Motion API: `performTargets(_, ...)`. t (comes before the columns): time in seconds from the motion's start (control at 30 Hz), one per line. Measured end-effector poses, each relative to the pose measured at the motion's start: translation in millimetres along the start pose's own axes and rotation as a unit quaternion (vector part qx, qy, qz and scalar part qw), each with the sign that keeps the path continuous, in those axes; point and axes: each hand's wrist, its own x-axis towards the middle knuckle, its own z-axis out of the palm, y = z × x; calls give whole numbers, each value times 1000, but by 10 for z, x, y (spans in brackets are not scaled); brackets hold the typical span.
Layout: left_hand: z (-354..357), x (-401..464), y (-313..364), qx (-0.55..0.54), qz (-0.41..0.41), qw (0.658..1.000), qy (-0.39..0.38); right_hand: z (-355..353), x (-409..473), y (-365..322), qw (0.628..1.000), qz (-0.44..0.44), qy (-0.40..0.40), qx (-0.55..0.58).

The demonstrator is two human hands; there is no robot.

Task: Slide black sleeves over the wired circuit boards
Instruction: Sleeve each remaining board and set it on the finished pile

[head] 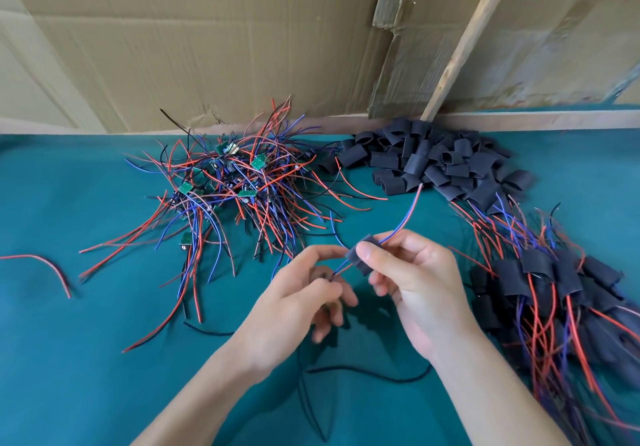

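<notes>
Head view shows the right hand [412, 283] pinching a black sleeve [362, 255] between thumb and fingers, while the left hand [298, 300], just left and a little nearer, pinches the red and blue wires [341, 269] where they leave the sleeve's near-left end. The sleeve's long axis runs from near-left to far-right, with the same wires [403, 224] coming out of its far end toward the loose sleeve pile [433, 161]. Whatever board the left fingers hold is hidden, so the sleeve probably has to travel near-left along the wires toward that hand.
</notes>
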Motion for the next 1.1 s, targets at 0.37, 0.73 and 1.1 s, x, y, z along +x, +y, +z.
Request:
performTargets(0.37,-71,20,-15,-60,10,998,4,-49,20,-22,998,14,-48,24)
performTargets(0.73,-74,57,-45,-111,57,989,74,-17,-2,20,996,19,-85,33)
performTargets(1.1,-60,64,-59,-19,79,991,105,53,-32,81,991,57,-117,0)
